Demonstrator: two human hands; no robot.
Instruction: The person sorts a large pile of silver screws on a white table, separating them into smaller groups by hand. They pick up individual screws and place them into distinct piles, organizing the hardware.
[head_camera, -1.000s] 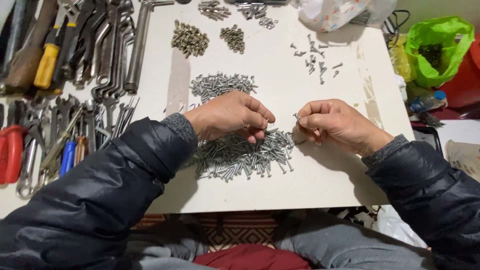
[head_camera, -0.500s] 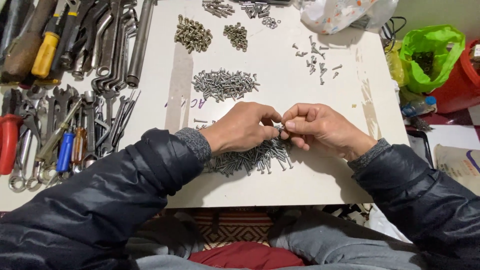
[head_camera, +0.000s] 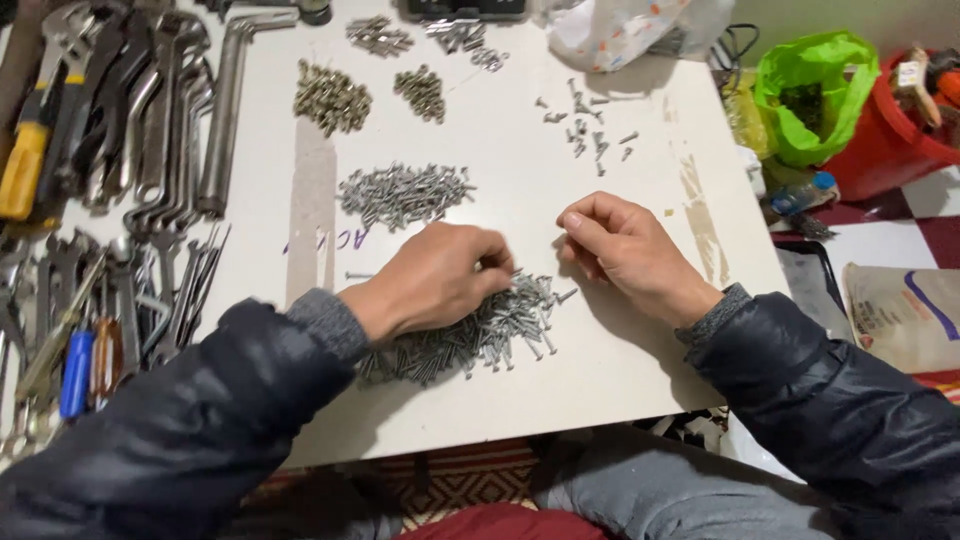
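**Over the near screw pile: both hands at its right end**

Left hand (head_camera: 435, 280) rests on the near pile of grey screws (head_camera: 470, 335), fingertips curled into it. Right hand (head_camera: 625, 250) sits just right of the pile, grip pressed together; contents cannot be told. Pile's long axis runs left-right across the white tabletop (head_camera: 520, 200).

Both arms came in from the lower corners, in dark padded sleeves with grey cuffs at the wrists. The left hand (head_camera: 435, 280) lay palm down, its fingers (head_camera: 492, 262) curled under and pointing to the right. The right hand (head_camera: 625, 250) was just beside it, not touching, also palm down, with its fingers (head_camera: 578, 228) bent inward toward the left hand.
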